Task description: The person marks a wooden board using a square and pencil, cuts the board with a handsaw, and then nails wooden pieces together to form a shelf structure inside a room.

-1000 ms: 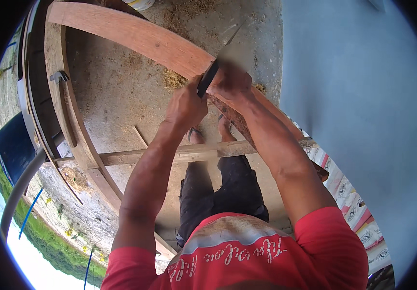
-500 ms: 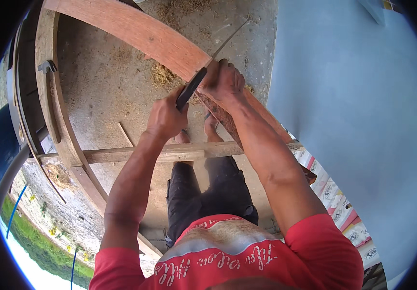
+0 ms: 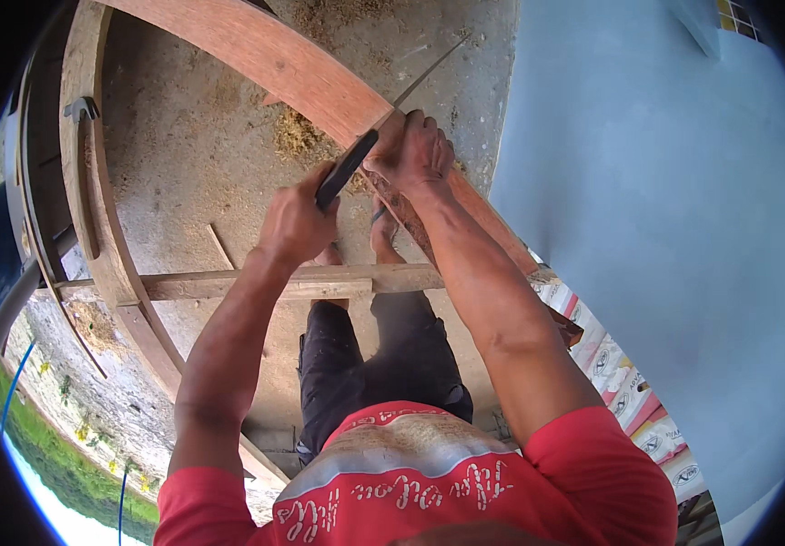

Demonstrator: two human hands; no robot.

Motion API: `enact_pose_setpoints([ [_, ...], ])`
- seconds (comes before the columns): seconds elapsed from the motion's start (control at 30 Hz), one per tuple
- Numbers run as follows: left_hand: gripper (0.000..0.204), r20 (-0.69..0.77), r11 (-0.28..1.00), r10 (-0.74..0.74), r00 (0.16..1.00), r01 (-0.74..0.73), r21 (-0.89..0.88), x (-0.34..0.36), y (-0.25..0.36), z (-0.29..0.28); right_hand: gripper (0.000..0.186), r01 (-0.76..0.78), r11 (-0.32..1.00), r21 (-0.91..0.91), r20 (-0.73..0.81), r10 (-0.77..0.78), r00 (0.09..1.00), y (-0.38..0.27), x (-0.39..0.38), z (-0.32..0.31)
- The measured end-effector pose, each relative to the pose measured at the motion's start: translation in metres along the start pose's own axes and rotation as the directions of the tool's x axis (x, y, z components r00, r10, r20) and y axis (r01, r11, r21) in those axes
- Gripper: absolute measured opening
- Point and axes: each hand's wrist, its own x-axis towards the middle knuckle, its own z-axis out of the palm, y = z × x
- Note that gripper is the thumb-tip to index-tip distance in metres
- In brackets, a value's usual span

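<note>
My left hand (image 3: 297, 218) is closed around the black handle of a handsaw (image 3: 347, 169). Its thin blade slants up and away to the right, edge-on, crossing the reddish wooden plank (image 3: 274, 65). Just right of the blade, my right hand (image 3: 418, 153) grips the plank, fingers wrapped over it and thumb toward the saw. The plank runs from the far left, under my right hand, and on toward the lower right beneath my forearm. How deep the blade sits in the wood cannot be made out.
A wooden crossbeam (image 3: 274, 284) spans in front of my legs. On a long beam (image 3: 128, 264) at the left lies a hammer (image 3: 86, 164). Sawdust (image 3: 299, 136) covers parts of the concrete floor. A pale blue wall (image 3: 647, 200) rises at the right, with stacked printed packages (image 3: 624, 387) below.
My left hand and the saw handle have shifted slightly toward the lower left. My right hand keeps its grip on the plank. The whole view has drifted a little.
</note>
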Motion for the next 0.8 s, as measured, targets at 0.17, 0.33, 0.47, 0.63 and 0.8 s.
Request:
enact_pose_setpoints([
  [0.17, 0.049, 0.111, 0.997, -0.035, 0.993, 0.042, -0.061, -0.046, 0.018, -0.012, 0.077, -0.066, 0.997, -0.033, 0.057, 0.068, 0.996, 0.021, -0.006, -0.002],
  [0.33, 0.053, 0.098, 0.994, 0.007, 0.995, 0.003, -0.106, -0.169, -0.028, -0.064, 0.078, -0.1, 0.992, -0.072, -0.013, 0.099, 0.995, 0.033, -0.006, -0.005],
  [0.47, 0.049, 0.077, 0.997, -0.055, 0.996, 0.059, -0.044, -0.055, -0.013, -0.014, 0.076, -0.029, 0.996, -0.086, -0.061, 0.024, 0.998, 0.011, -0.008, 0.0],
  [0.63, 0.046, 0.087, 1.0, 0.002, 0.996, -0.002, -0.003, -0.014, 0.012, -0.001, 0.071, -0.02, 1.0, -0.012, -0.004, 0.02, 1.0, 0.013, -0.01, 0.005],
  [0.8, 0.051, 0.1, 0.993, 0.06, 0.993, -0.05, -0.107, -0.165, -0.033, -0.049, 0.08, -0.108, 0.988, -0.108, -0.011, 0.107, 0.994, 0.039, -0.004, -0.004],
])
